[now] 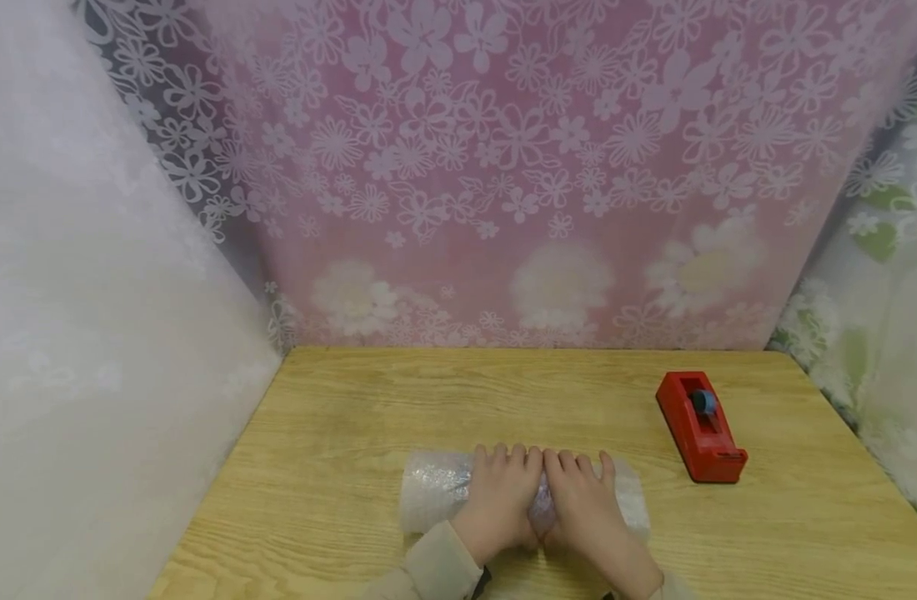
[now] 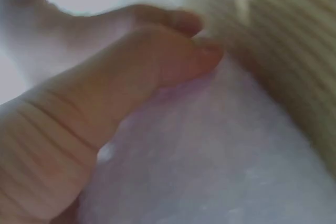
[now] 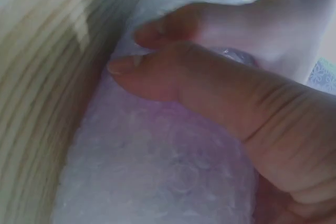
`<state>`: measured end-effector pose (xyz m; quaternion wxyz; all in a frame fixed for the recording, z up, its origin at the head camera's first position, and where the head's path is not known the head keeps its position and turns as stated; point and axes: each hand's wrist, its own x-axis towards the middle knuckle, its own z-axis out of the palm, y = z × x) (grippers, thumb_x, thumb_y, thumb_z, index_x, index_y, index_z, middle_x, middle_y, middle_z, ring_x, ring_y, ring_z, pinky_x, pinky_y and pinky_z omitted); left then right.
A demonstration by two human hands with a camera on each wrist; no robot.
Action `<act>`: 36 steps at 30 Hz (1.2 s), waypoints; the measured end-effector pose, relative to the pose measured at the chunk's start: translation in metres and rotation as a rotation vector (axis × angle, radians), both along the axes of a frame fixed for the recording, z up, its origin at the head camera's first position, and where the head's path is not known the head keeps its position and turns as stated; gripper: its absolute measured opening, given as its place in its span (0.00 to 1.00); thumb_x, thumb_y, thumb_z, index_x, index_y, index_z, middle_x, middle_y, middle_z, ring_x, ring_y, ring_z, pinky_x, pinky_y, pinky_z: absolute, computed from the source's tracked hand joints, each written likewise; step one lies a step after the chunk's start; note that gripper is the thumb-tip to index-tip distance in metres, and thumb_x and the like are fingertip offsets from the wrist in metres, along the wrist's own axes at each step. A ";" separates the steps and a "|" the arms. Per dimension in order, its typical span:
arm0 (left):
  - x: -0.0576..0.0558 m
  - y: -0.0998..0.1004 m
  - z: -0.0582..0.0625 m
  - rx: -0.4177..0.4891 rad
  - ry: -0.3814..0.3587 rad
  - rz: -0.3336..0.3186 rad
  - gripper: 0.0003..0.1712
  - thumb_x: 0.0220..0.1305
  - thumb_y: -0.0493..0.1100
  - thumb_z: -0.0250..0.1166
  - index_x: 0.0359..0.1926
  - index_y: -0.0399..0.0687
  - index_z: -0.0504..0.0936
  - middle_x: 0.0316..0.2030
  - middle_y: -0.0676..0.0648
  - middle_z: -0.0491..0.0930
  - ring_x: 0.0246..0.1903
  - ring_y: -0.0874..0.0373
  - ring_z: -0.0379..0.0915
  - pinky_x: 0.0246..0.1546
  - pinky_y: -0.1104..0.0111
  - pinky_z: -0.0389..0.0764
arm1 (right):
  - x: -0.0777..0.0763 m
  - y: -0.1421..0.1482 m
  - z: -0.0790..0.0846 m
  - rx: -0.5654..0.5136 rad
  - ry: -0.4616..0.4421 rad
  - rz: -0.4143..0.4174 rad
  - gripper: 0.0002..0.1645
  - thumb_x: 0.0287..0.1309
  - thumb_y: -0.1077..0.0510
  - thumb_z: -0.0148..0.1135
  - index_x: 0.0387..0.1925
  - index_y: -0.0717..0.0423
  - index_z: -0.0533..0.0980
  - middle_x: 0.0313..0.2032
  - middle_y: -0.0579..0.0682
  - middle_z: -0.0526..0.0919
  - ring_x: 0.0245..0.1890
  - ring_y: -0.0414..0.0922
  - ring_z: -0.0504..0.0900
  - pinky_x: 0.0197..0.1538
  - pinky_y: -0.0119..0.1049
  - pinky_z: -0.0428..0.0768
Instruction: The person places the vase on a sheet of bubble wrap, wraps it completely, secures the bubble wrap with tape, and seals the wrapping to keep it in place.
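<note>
A roll of clear bubble wrap lies sideways on the wooden table, close to the person. Through its layers shows a purplish tint between the hands; what lies inside cannot be made out. The left hand grips the roll left of its middle, fingers over the top. Beside it, nearly touching, the right hand holds the roll in the same way. In the left wrist view the left thumb presses along the wrap's near side. The right thumb does likewise in the right wrist view.
A red tape dispenser with a small roll of tape stands to the right on the wooden table. Pink flowered curtain hangs behind the table's far edge, with pale cloth along the left side.
</note>
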<state>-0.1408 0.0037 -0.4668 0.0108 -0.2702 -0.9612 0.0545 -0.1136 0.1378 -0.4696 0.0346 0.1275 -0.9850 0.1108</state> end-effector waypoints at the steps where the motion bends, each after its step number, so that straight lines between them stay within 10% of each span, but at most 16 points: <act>1: 0.002 0.000 -0.001 0.003 0.022 0.000 0.59 0.20 0.73 0.81 0.56 0.56 0.70 0.45 0.53 0.76 0.43 0.54 0.72 0.47 0.53 0.69 | -0.001 0.000 0.000 0.002 -0.005 -0.001 0.61 0.12 0.44 0.89 0.56 0.58 0.71 0.49 0.57 0.79 0.50 0.61 0.75 0.59 0.73 0.53; 15: 0.008 -0.004 -0.013 0.067 0.166 -0.006 0.64 0.23 0.73 0.81 0.63 0.52 0.67 0.49 0.49 0.78 0.48 0.49 0.75 0.52 0.45 0.70 | -0.011 0.003 0.010 -0.020 -0.088 0.016 0.58 0.12 0.44 0.87 0.53 0.55 0.71 0.48 0.57 0.79 0.49 0.62 0.76 0.58 0.75 0.54; 36: -0.006 -0.011 -0.002 0.084 0.031 -0.010 0.61 0.22 0.72 0.82 0.61 0.56 0.71 0.46 0.50 0.79 0.43 0.55 0.76 0.41 0.55 0.73 | -0.007 -0.002 0.005 0.006 0.013 0.025 0.60 0.18 0.46 0.88 0.60 0.57 0.70 0.51 0.59 0.78 0.53 0.62 0.74 0.60 0.74 0.51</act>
